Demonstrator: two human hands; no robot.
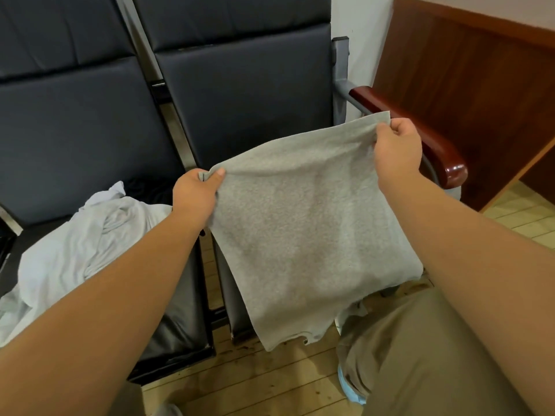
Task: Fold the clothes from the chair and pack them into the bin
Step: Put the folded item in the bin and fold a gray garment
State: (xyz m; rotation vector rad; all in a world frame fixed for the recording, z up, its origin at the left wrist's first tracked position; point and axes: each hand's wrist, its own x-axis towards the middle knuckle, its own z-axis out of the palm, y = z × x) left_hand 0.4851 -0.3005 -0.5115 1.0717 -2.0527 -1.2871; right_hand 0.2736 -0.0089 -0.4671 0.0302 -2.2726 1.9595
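Grey knit garment point(303, 235) hangs in front of the right-hand chair point(240, 94), its top edge stretched between both hands, left hand point(195, 190) and right hand point(396, 151) each pinching a corner, the bin unseen.

Both my forearms are bare and extended forward. My left hand point(195, 195) pinches one top corner of the grey garment point(306, 235), thumb on the near face. My right hand point(396, 151) grips the opposite top corner, fingers curled, back of hand toward me. The right grip sits higher and farther out than the left.
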